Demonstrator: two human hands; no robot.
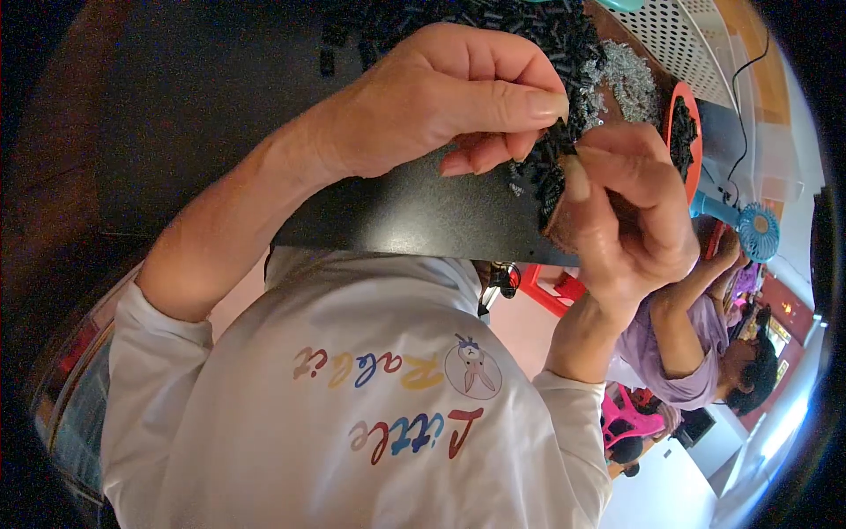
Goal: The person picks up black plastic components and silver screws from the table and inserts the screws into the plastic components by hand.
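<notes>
- While both hands meet at two o'clock, the left hand pinches a small black part between thumb and fingers.
- The right hand grips a black-topped block just below.
- A pile of black pieces lies at twelve o'clock on the dark table.

Tiny black ridged piece, pinched up above the dark table edge. Under it, another small black bit, kinda blurry.

Dark matte bench spans the upper frame. Pale floor lies lower right, with red plastic stool, pink plastic chair and bright window at right edge.
</notes>
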